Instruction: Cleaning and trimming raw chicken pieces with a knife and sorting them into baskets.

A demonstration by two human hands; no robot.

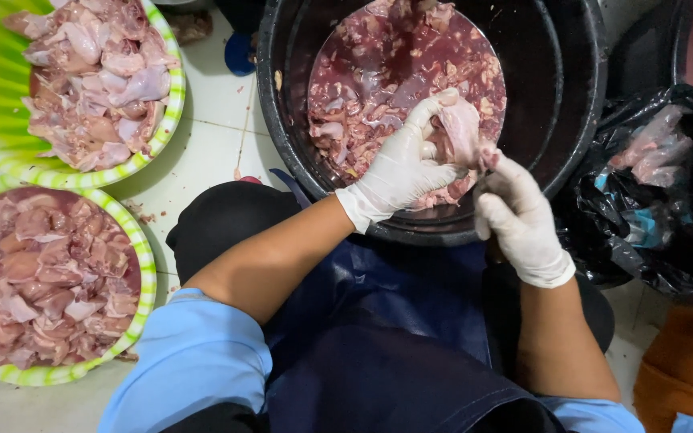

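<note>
My left hand (399, 172), in a white glove, wraps its fingers around a piece of raw chicken (460, 132) above the black tub (579, 96). My right hand (519, 216), also gloved, has its fingers curled shut, and the fingertips pinch the lower edge of the same piece. The tub holds more chicken pieces in reddish water. Two green-rimmed bowls (147, 265) of cut chicken sit on the floor to my left. A black plastic bag (667, 232) lies to my right.
</note>
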